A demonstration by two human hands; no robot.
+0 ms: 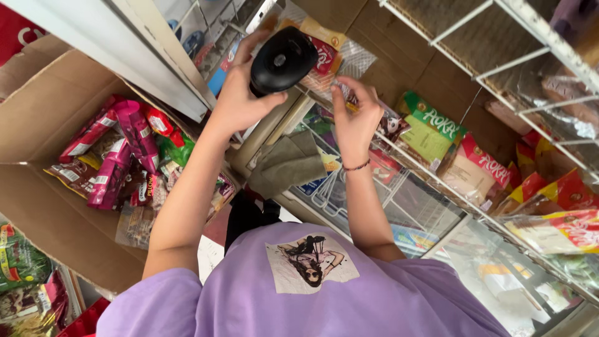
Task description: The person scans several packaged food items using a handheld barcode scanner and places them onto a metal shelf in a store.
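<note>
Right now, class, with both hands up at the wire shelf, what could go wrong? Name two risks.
1. The left hand grips the black handheld device high above the open cardboard box; a slip could drop it onto the snack packets.
2. The right hand pinches a clear packet at the wire shelf; tugging might dislodge neighbouring packets.

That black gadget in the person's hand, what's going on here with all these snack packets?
A person in a purple shirt holds a black handheld device in the left hand, aimed at packets on a white wire shelf. The right hand pinches a small clear packet on that shelf. An open cardboard box of pink and red snack packets sits beside them.
</note>
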